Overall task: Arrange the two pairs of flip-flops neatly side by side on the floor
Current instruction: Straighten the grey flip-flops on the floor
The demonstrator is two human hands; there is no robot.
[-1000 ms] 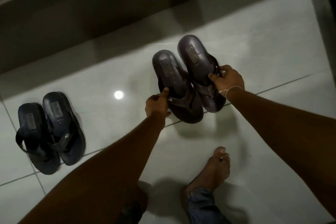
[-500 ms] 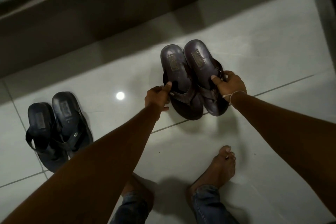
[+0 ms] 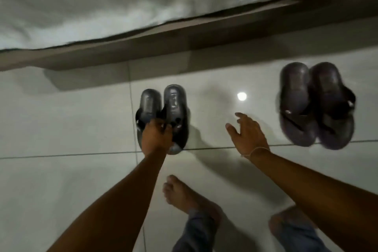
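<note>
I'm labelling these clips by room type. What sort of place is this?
Probably a bedroom at home: rumpled white bedding over a wooden bed frame, a glossy tiled floor, and flip-flops beside the bed.

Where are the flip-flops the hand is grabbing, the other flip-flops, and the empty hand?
Grabbed flip-flops (image 3: 173,98): head view, heel of the right-side one.
Other flip-flops (image 3: 294,86): head view, heel of the left-side one.
Right hand (image 3: 248,135): head view, back of the open hand.

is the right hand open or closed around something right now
Open and empty. The right hand hovers with fingers spread over bare floor tile, between the two pairs, touching neither.
</note>
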